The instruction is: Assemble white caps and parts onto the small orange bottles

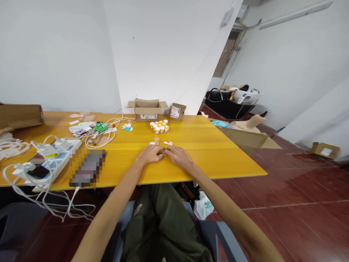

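My left hand (151, 154) and my right hand (179, 156) meet over the yellow table, their fingertips bent together. A small orange bit shows between them, but the fingers hide most of it and I cannot make out what it is. Just beyond the fingers stands a small clear amber container (156, 140), with a white cap (152, 143) to its left. Several small white pieces (168, 143) lie past my right hand. Farther back, several orange pill bottles (159, 127) with white caps stand in a cluster.
An open cardboard box (148, 110) and a smaller box (177, 111) stand at the wall. On the left are a blurred phone-like device (87, 168), a power strip (58, 163) with tangled white cables and a green packet (101, 127). The table's right edge slants off beside my right arm.
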{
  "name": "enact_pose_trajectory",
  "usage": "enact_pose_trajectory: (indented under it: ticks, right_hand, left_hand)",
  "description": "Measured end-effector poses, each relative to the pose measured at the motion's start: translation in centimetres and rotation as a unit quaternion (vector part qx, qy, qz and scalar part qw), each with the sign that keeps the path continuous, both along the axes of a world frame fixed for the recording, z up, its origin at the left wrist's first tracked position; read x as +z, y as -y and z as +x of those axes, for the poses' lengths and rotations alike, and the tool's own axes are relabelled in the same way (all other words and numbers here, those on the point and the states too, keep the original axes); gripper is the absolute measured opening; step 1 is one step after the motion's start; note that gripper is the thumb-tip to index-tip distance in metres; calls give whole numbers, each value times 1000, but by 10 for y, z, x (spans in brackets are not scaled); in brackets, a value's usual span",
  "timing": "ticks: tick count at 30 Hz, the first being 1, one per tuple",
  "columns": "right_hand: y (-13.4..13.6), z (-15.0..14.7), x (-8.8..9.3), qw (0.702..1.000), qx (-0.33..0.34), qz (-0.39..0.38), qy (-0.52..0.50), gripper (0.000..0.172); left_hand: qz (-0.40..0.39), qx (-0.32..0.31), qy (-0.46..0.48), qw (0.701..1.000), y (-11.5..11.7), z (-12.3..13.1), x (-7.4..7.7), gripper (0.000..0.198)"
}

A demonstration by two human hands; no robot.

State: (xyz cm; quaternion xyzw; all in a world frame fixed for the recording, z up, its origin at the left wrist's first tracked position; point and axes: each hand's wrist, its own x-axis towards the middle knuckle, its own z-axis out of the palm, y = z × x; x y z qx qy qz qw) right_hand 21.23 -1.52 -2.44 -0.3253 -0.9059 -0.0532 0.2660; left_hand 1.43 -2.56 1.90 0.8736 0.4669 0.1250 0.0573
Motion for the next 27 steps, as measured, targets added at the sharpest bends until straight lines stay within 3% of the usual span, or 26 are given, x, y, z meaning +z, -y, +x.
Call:
enact_pose_trajectory:
  ticks: [13, 27]
  right_hand:
    - [-1, 0, 3, 981, -11, 133, 140, 21]
    - [-1, 0, 2, 980, 0, 144, 135, 20]
  left_hand:
    - [-1, 1, -12, 1000, 0, 1, 0, 29]
    - [-5, 8, -14, 1000, 2, 2, 1, 28]
